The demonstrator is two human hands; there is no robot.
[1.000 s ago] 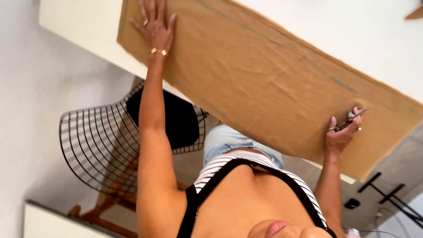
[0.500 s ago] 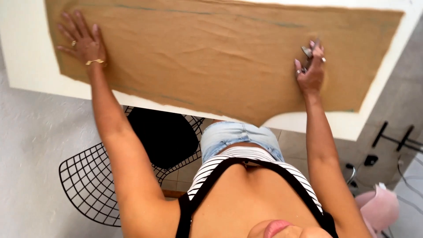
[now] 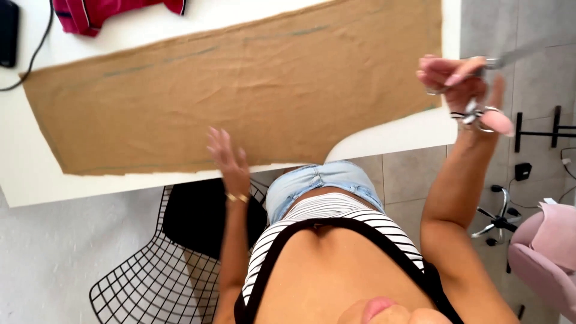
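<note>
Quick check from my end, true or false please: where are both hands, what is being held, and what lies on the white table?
1. The right hand holds scissors. True.
2. The left hand grips the scissors. False: it is open, at the near edge of the brown fabric.
3. The brown fabric lies flat on the white table. True.
4. A blue garment lies at the table's far edge. False: it is a red garment.

A big, flat piece of brown wrinkly cloth [image 3: 258, 96] lies spread across the white table [image 3: 24, 180], and a pair of shiny metal scissors with pink handles [image 3: 489, 90] is lifted up past its right end.
</note>
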